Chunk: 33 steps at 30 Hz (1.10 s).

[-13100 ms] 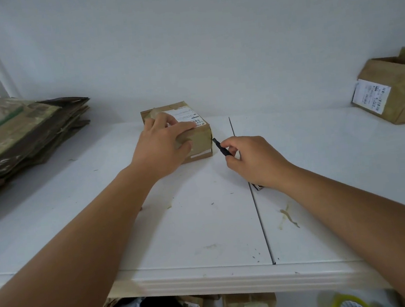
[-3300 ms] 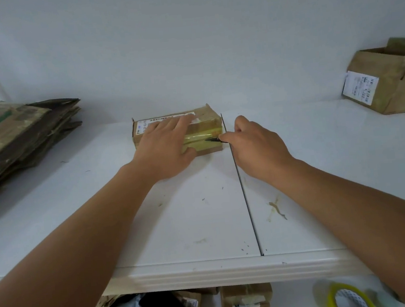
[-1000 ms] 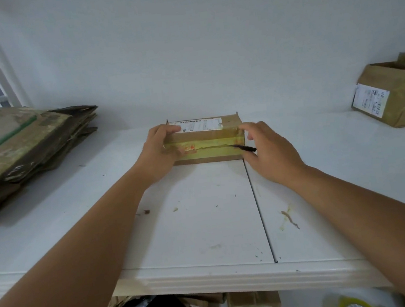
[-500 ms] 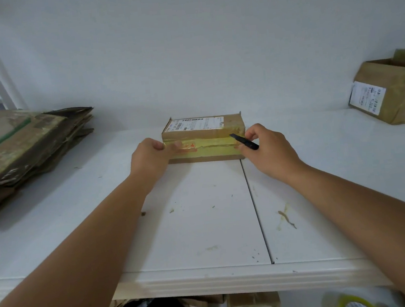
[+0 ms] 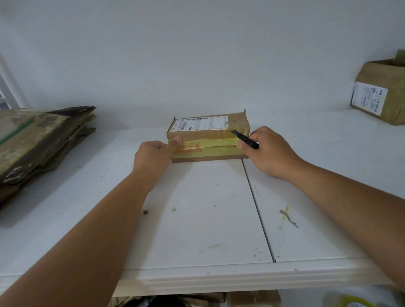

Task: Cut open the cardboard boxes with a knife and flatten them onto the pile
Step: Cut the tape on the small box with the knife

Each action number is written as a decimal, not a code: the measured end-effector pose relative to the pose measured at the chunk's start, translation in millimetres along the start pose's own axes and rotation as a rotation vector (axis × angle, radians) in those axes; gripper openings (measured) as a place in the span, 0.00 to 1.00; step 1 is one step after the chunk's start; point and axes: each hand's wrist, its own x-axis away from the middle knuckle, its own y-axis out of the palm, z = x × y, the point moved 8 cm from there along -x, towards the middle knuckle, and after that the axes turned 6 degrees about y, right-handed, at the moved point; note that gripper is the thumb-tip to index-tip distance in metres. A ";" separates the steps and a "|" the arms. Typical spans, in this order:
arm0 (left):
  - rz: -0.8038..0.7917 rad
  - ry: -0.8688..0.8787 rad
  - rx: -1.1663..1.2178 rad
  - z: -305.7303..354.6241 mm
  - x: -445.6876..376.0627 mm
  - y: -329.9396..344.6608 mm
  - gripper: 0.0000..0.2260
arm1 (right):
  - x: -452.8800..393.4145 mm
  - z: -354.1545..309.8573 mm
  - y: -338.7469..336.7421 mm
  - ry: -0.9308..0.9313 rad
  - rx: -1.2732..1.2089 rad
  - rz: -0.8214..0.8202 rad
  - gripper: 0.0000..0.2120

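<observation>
box point(image 5: 208, 137) sits on the white bench point(image 5: 203, 215) near the wall, taped seam facing me. my left hand point(image 5: 152, 157) is at its left end, fingers curled, thumb pressed on the tape. my right hand point(image 5: 268, 151) is at the right end, pinching the black knife point(image 5: 245, 139), blade tip over the box front. flattened pile point(image 5: 21, 147) well off to the left.

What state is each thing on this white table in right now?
Small box: on its side, taped seam partly slit, not flattened.
Knife: gripped in right hand, blade off the tape.
Left hand: thumb pressing the box's left end.
Cardboard pile: flattened, stacked at left.
Box at right: flaps open.
</observation>
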 end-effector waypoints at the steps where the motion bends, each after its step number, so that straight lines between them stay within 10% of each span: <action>1: -0.019 -0.009 -0.003 -0.6 0.3 1.3 0.23 | -0.7 1.4 -1.4 0.007 0.003 0.010 0.21; 22: -0.104 0.404 -0.260 36.5 16.8 13.9 0.30 | 5.1 -5.6 -15.9 -0.190 0.033 0.155 0.22; 33: 0.015 0.319 0.088 47.4 20.1 4.7 0.27 | 2.8 -5.2 -18.1 -0.094 -0.120 0.159 0.22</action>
